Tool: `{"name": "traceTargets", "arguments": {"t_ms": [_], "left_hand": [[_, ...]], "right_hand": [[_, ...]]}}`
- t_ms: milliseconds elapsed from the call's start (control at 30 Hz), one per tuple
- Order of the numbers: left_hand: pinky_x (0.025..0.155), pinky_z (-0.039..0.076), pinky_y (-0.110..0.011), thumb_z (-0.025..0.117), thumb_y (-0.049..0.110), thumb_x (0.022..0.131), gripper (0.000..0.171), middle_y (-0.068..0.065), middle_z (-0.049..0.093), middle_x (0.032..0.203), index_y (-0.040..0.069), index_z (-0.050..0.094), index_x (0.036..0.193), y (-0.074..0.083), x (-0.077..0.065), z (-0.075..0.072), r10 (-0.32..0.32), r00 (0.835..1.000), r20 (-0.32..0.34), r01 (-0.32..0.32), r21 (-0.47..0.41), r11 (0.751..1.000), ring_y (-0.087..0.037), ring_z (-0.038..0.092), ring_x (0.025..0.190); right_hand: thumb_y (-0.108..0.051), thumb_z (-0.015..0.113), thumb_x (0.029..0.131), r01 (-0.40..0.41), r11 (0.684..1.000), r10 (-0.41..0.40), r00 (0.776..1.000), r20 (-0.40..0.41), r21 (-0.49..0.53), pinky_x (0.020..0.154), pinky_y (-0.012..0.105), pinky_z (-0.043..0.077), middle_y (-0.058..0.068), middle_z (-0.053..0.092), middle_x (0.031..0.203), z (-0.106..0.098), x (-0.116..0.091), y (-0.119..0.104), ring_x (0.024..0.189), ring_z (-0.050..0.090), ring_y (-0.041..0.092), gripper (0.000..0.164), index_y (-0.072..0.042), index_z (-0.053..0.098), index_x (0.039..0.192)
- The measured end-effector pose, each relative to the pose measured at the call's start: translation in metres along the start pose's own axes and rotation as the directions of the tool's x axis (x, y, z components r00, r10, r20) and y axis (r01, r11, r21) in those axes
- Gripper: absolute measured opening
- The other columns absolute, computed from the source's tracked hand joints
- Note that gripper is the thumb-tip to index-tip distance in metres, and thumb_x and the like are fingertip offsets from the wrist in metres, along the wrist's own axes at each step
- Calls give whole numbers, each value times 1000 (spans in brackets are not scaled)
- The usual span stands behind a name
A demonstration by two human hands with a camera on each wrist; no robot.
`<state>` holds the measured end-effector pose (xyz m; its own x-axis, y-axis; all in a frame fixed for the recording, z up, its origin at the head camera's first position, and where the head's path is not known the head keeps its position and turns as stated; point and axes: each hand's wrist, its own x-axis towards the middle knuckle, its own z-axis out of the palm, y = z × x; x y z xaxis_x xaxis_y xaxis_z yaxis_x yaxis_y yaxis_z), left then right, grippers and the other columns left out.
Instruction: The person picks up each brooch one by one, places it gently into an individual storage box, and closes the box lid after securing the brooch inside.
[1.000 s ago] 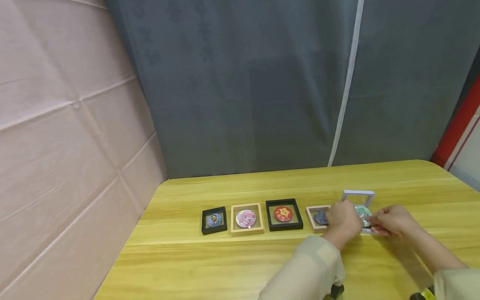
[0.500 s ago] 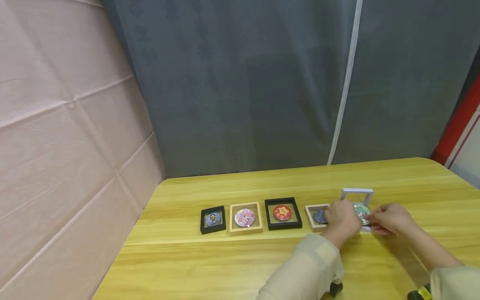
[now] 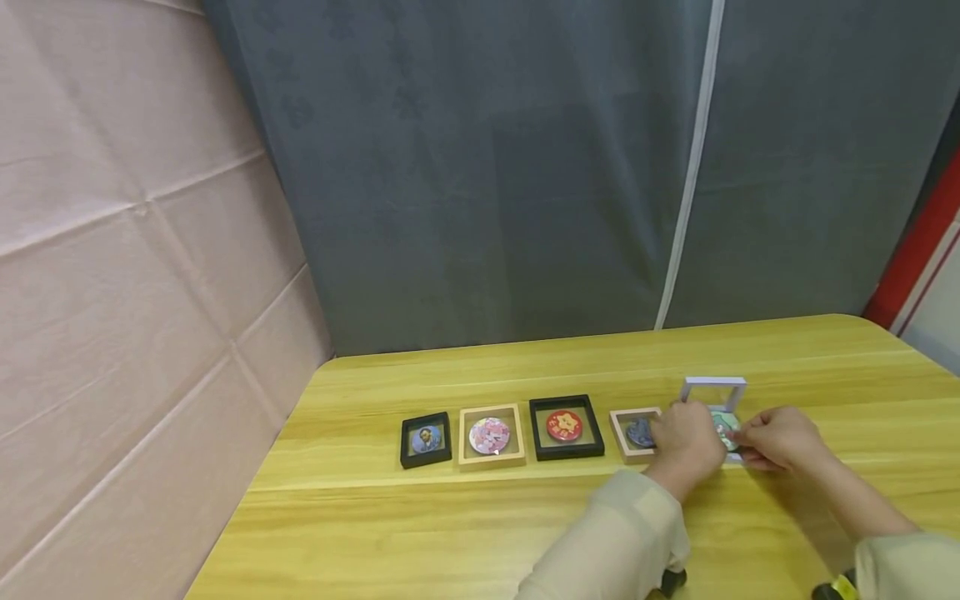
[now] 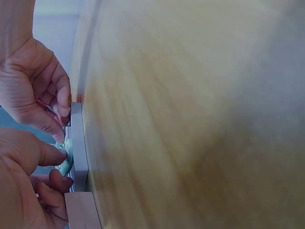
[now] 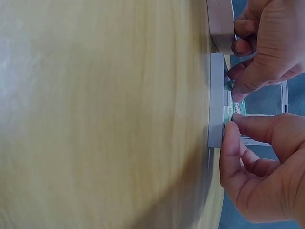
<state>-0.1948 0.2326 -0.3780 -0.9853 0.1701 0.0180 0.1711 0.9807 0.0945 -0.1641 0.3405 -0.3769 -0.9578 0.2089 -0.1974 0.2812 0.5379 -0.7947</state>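
Observation:
A round green button badge (image 3: 724,425) sits at the lower half of a small white hinged display frame (image 3: 716,382), whose other half stands raised behind it. My left hand (image 3: 686,437) is at the badge's left side, its thumb pressed on the badge in the left wrist view and fingers curled at the frame (image 4: 80,157). From the other side my right hand (image 3: 783,437) pinches the badge's edge between thumb and forefinger, its other fingers curled. Both thumb tips lie close together on the green face (image 5: 238,107) in the right wrist view.
Left of the hands, a row of framed badges lies on the wooden table (image 3: 465,533): a pink-beige frame (image 3: 633,456) partly behind my left hand, a black frame (image 3: 567,451), a cream frame (image 3: 493,460) and a small black frame (image 3: 427,458). A dark curtain (image 3: 495,208) hangs behind.
Both hands stay at the white frame. The fingers shift slightly on the green badge, which now looks a little more covered by the left hand. The head view has moved slightly.

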Motion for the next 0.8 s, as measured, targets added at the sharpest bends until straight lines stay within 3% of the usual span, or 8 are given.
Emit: {"name": "traceTargets", "arguments": {"t_ms": [200, 467, 800], "left_hand": [[63, 44, -30, 71, 41, 69, 18, 12, 58, 78, 25, 63, 71, 0, -2, 2, 41, 999, -15, -41, 16, 999, -8, 56, 65], [46, 41, -28, 66, 41, 76, 16, 12, 58, 79, 26, 63, 72, 1, -4, 3, 60, 998, -33, -58, 66, 996, -9, 55, 59], [46, 42, -27, 66, 43, 76, 17, 15, 58, 77, 27, 62, 72, 4, -3, 4, 70, 998, -4, -70, 90, 994, -7, 54, 57]], "right_hand": [[-9, 57, 78, 15, 998, -17, 999, -35, -57, 45, 24, 47, 0, 56, 51, 3, -2, 0, 46, 56, 10, 17, 3, 57, 66], [-12, 58, 80, 49, 989, -61, 995, -83, -139, 43, 25, 45, 0, 56, 48, 7, -3, 2, 44, 56, 10, 22, 1, 59, 63], [-11, 56, 79, 71, 983, -85, 993, -78, -170, 43, 25, 45, 0, 55, 49, 7, -5, -1, 44, 55, 10, 20, 3, 58, 65]]}}
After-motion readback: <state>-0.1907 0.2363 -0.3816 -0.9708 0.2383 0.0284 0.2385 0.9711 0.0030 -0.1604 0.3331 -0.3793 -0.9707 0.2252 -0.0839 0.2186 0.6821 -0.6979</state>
